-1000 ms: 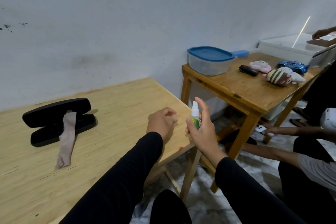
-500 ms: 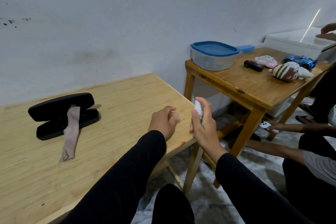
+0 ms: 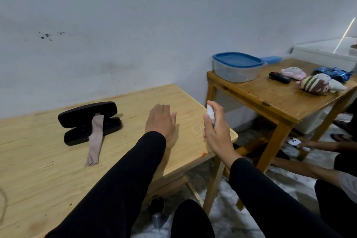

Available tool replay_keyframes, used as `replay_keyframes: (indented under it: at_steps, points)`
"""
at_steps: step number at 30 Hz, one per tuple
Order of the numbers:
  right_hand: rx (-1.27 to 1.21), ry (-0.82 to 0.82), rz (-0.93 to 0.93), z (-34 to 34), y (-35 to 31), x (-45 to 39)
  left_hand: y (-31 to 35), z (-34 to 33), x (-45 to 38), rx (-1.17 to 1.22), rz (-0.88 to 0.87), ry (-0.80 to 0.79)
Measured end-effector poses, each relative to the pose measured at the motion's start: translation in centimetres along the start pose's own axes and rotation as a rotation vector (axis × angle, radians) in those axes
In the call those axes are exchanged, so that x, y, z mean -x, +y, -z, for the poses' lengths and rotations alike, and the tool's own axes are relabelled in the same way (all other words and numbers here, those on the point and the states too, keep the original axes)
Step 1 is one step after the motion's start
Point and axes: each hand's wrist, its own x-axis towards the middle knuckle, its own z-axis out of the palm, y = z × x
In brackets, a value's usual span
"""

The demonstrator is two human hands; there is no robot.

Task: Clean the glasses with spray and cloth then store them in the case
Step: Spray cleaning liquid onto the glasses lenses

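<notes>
Right hand [image 3: 218,131] curled round a small spray bottle [image 3: 210,112], white nozzle showing above the thumb, index finger arched over the top, held above the right-hand corner of the pale wooden worktop [image 3: 48,170]. Left hand [image 3: 161,121] reaching forward over the worktop, fingers straight and close together, palm down, holding nothing; contact with the wood cannot be told. Open black glasses case [image 3: 89,121] to the left of the left hand, lid tipped up toward the wall, with a pinkish cloth [image 3: 95,139] draped out of it and trailing toward the near edge. Glasses themselves not made out; a faint clear blur lies on the wood between the two hands, too vague to name. Bare wood between case and left hand, and from the hands to the near edge. To the right of the right hand, across a narrow gap of floor, a second wooden table [image 3: 270,98] carrying a blue-lidded container [image 3: 237,66], a dark remote [image 3: 280,77], plush toys [image 3: 316,84] and a blue toy car [image 3: 333,73]. Another person's arm [image 3: 309,170] stretched low beside that table. Metal cup [image 3: 157,212] on the floor beneath the near edge.
</notes>
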Motion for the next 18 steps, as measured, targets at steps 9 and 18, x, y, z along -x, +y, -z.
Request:
replay_keyframes:
  at_steps: [9, 18]
  points:
    - [-0.106, -0.066, 0.065, -3.9, -3.9, -0.8, -4.8, 5.6, 1.7, -0.198, 0.073, 0.067]
    - [-0.244, -0.208, 0.170, -10.7, -9.5, 0.4, -11.6, 12.8, 7.1, -0.265, 0.256, 0.171]
